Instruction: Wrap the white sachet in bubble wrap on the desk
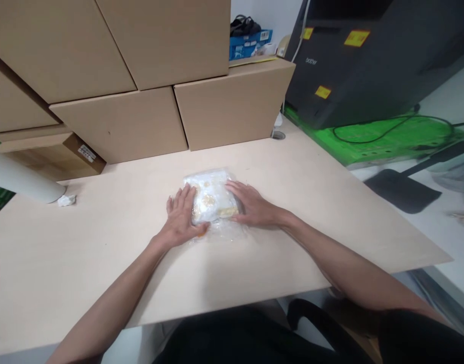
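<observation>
A clear plastic bag (211,194) with white and yellowish contents lies flat in the middle of the pale wooden table (83,253). My left hand (182,215) rests flat on the bag's left side, fingers stretched out and pointing away from me. On the bag's right side, my right hand (252,205) lies flat too, fingers extended toward the bag's top. Both palms press down on the bag; neither hand grips it.
Several cardboard boxes (140,76) are stacked along the table's back. A white roll (23,177) and a crumpled white scrap (67,200) lie at the left. A black printer (368,55) stands on a green mat (387,136) at the right, with a cable.
</observation>
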Tool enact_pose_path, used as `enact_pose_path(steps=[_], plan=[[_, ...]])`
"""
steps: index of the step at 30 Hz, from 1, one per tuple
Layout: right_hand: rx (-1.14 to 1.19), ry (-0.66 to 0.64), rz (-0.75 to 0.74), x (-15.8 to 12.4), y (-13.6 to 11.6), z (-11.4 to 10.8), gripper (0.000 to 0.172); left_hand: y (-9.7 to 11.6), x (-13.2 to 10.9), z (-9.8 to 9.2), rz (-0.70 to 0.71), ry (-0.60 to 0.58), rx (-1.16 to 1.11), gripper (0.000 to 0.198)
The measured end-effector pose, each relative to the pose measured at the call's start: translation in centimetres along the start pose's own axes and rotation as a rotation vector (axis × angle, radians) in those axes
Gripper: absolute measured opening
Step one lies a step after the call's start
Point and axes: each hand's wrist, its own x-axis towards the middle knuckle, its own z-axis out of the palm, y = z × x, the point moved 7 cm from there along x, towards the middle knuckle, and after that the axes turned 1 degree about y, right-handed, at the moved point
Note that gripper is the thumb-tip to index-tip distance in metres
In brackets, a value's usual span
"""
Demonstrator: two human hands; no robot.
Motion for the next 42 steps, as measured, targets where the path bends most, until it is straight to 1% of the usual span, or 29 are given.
enact_pose_path(steps=[2,5,7,9,11,13,15,17,19,22,23,24,25,27,28,29,32,34,36,38,40,42], plan=[[0.016,0.059,0.007,0.0,-0.2,-0.1,0.098,0.1,0.0,0.0,-0.019,0.012,0.004,0.111],[0.143,0.155,0.015,-0.3,-0.9,-1.0,0.105,0.7,-0.3,-1.1,0.013,0.056,-0.039,0.111],[0.308,0.218,0.071,-0.7,-1.1,-1.7,0.100,1.6,-0.6,-2.1,0.072,0.116,-0.063,0.108],[0.494,0.261,0.162,-1.1,-1.0,-2.1,0.090,3.0,-0.8,-2.4,0.146,0.152,-0.039,0.107],[0.670,0.290,0.219,-1.4,-1.0,-2.2,0.083,4.2,-1.0,-1.6,0.196,0.134,0.003,0.111],[0.813,0.297,0.197,-1.4,-1.4,-2.4,0.075,4.7,-1.0,-0.4,0.187,0.119,0.010,0.110],[0.896,0.278,0.122,-1.3,-2.0,-2.6,0.067,4.5,-1.0,0.3,0.141,0.153,-0.014,0.095],[0.918,0.263,0.052,-1.2,-2.4,-2.6,0.060,4.0,-1.0,0.3,0.111,0.214,-0.064,0.071],[0.886,0.295,0.033,-1.1,-2.1,-2.6,0.058,3.7,-1.0,-0.3,0.130,0.271,-0.175,0.056],[0.784,0.370,0.078,-1.0,-1.3,-2.4,0.060,3.6,-1.2,-2.2,0.194,0.350,-0.433,0.054],[0.755,0.379,0.105,-1.0,-1.0,-2.2,0.063,3.5,-1.4,-2.9,0.189,0.379,-0.517,0.055],[0.733,0.380,0.134,-1.0,-0.9,-2.1,0.068,3.3,-1.5,-3.6,0.156,0.408,-0.595,0.057],[0.720,0.377,0.162,-1.0,-0.8,-1.9,0.073,2.9,-1.6,-4.2,0.095,0.436,-0.674,0.057],[0.727,0.350,0.200,-1.1,-1.0,-1.5,0.084,1.9,-2.1,-4.8,-0.080,0.489,-0.854,0.058],[0.750,0.322,0.204,-1.1,-1.2,-1.3,0.086,1.4,-2.4,-5.0,-0.161,0.515,-0.935,0.059],[0.783,0.288,0.198,-1.1,-1.6,-1.1,0.085,1.0,-2.7,-5.2,-0.220,0.539,-0.995,0.059],[0.906,0.214,0.177,-0.9,-2.2,-0.4,0.078,0.3,-3.4,-5.6,-0.312,0.610,-1.139,0.056],[0.976,0.250,0.194,-0.8,-1.9,-0.4,0.075,-0.4,-3.9,-5.4,-0.393,0.652,-1.294,0.050],[1.011,0.334,0.229,-0.7,-1.1,-0.6,0.076,-1.2,-4.4,-4.8,-0.483,0.691,-1.477,0.040],[0.999,0.419,0.255,-0.8,-0.4,-1.0,0.077,-1.8,-5.0,-4.2,-0.545,0.699,-1.604,0.031],[0.977,0.474,0.261,-1.0,0.1,-1.3,0.075,-2.6,-6.0,-3.3,-0.606,0.674,-1.653,0.028],[0.969,0.499,0.265,-1.0,0.5,-1.5,0.070,-3.6,-7.6,-2.5,-0.661,0.659,-1.568,0.036]])
